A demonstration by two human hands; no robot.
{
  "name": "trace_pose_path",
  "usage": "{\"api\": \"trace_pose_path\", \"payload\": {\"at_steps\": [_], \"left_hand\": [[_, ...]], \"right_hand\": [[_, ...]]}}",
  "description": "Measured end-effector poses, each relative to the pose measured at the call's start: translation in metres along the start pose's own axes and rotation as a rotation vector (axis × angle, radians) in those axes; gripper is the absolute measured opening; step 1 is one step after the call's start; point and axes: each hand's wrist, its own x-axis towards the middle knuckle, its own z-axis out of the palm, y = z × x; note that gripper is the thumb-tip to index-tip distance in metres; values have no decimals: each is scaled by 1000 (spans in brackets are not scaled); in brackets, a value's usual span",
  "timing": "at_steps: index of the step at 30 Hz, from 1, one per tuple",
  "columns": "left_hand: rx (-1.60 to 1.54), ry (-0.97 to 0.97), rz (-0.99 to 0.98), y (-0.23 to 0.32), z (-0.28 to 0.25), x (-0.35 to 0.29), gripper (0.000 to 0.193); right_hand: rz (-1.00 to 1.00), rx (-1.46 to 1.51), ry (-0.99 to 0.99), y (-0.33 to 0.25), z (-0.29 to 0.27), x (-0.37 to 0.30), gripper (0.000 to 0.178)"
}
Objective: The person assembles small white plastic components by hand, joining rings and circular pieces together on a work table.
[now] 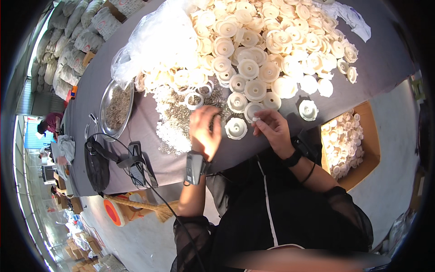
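My left hand [205, 130] is over the edge of a pile of small metal parts [181, 113], perhaps springs. Its fingers curl down toward the thumb, and whatever is between the tips is hidden. In a pinch of thumb and fingers, my right hand [275, 130] holds a small white plastic piece [256, 119]. Between the hands, near the table's front edge, lies a round cream plastic cap [236, 128] with a raised centre. Another such cap [308, 110] lies apart, to the right of my right hand. Small white rings [172, 138] are heaped left of my left hand.
A large heap of cream caps [272, 41] covers the far table [376, 72], beside a clear plastic bag [154, 41]. On the left are a metal tray [130, 106] of small parts, a black pouch [97, 165] and cables. A cardboard box [369, 149] of pale parts stands at right.
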Motion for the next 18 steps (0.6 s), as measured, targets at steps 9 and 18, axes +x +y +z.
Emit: {"api": "trace_pose_path", "payload": {"at_steps": [9, 18], "left_hand": [[70, -60, 85, -18, 21, 40, 17], [444, -239, -32, -25, 49, 70, 19]], "right_hand": [[-28, -56, -59, 12, -4, 0, 14], [-36, -69, -105, 11, -8, 0, 13]]}}
